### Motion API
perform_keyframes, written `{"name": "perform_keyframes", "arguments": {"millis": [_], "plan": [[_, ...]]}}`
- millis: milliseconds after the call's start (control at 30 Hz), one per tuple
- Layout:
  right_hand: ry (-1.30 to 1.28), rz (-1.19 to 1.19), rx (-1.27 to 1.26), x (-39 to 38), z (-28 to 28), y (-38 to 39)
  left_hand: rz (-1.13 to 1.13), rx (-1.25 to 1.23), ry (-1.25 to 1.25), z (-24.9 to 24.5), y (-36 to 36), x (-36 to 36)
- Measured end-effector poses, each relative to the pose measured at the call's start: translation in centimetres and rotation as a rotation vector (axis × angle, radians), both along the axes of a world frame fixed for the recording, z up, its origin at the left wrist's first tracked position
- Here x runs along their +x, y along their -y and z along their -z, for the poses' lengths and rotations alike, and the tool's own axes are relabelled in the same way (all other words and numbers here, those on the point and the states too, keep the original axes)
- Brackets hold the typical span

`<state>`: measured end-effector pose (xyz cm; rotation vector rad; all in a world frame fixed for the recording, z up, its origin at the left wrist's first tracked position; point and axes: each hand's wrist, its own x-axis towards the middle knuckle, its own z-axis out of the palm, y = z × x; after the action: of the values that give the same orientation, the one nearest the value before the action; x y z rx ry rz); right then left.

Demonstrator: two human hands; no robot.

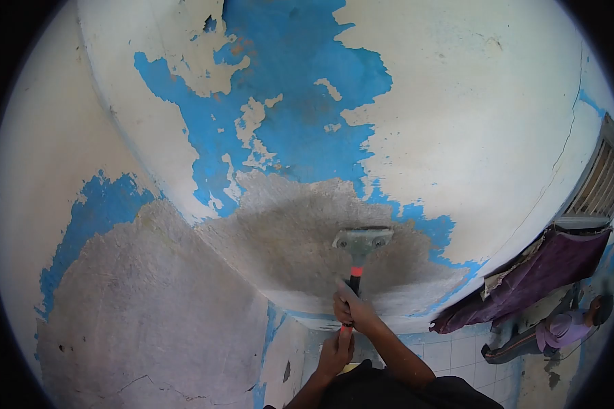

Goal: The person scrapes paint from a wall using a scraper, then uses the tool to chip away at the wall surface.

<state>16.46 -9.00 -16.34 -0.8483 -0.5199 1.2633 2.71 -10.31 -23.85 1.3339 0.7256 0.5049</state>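
Note:
A long-handled scraper stands out in front of me, its wide metal blade against the grey, bare part of the wall. Its handle is black with red bands. My right hand is wrapped round the handle below the upper red band. Lower down, near the handle's end, my left hand is closed on it too. Above the blade, patches of blue paint show where the cream paint has come away in ragged edges.
Another grey patch covers the adjoining wall on the left. On the right, a purple curtain hangs beneath a slatted window. Beyond it, a person in a light purple top is at the far right. Pale floor tiles lie below.

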Motion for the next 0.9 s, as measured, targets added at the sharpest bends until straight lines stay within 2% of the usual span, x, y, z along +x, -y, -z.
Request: {"name": "perform_keyframes", "arguments": {"millis": [33,133,200,267,400,533,633,733,833,900], "plan": [[0.036,0.032,-0.004,-0.2,-0.7,0.1,0.000,0.001,-0.014,-0.9,-0.1,-0.1],[0.042,0.191,0.219,0.2,-4.5,-0.2,0.001,0.113,-0.038,-5.7,-1.2,1.0],[0.125,0.270,0.240,0.6,-5.4,-0.4,0.005,0.133,-0.005,-6.4,-1.6,1.6],[0.176,0.316,0.213,0.6,-5.0,0.0,0.008,0.121,0.001,-5.6,-1.3,1.9],[0.111,0.328,0.092,-0.2,1.7,1.9,0.034,0.011,-0.055,1.3,0.9,0.5],[0.004,0.339,-0.020,-0.3,2.2,3.0,0.067,-0.064,-0.092,0.4,2.0,0.5],[0.045,0.352,0.042,0.8,-1.4,3.0,0.082,-0.031,-0.115,-2.4,1.7,1.3],[0.094,0.328,-0.002,0.9,-1.5,2.9,0.089,-0.022,-0.111,-3.6,2.0,1.1],[0.051,0.327,-0.078,0.2,-1.3,3.5,0.074,-0.109,-0.094,-2.5,3.3,0.8],[0.047,0.312,-0.113,-0.3,1.3,3.7,0.069,-0.153,-0.090,-0.8,3.8,0.3]]}}
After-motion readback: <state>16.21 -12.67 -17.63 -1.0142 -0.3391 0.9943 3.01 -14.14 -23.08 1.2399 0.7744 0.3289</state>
